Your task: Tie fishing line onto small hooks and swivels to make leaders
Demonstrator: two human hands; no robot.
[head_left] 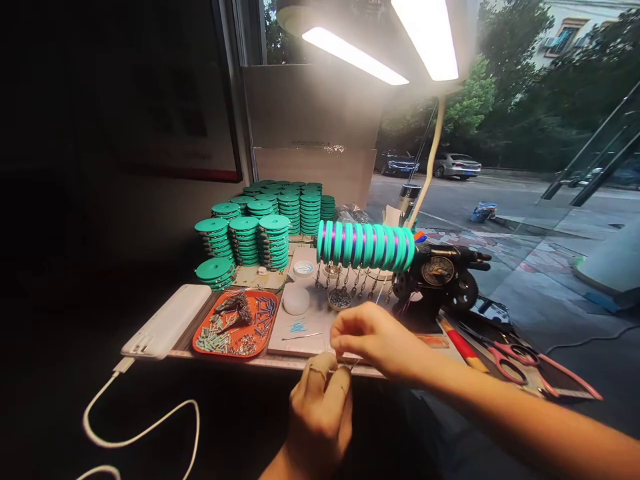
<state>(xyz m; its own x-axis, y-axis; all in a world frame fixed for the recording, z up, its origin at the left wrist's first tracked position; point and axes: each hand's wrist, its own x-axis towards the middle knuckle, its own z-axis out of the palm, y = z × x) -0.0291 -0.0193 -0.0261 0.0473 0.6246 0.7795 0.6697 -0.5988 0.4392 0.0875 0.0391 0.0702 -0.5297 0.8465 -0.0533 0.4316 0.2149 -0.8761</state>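
Note:
My left hand (320, 403) is closed in a pinch at the table's front edge; what lies between its fingertips is too small to make out. Just above it, my right hand (367, 337) pinches with thumb and forefinger, and a faint thin strand seems to run between the hands. Beyond them, a row of teal spools (365, 245) wound with purple line sits side by side on a black device (440, 270). Small metal swivels (355, 283) hang below the spools. Near my hands, a thin metal needle-like tool (303, 336) and short blue pieces (299, 327) lie on a pale board (280, 343).
Left of the board is an orange tray (273, 333) of small parts, beside a white power bank (167, 320) with a cable. Stacks of teal spools (274, 243) stand behind. Pink-handled scissors (510, 367) and a red tool handle (460, 343) lie right. A lamp (430, 40) hangs overhead.

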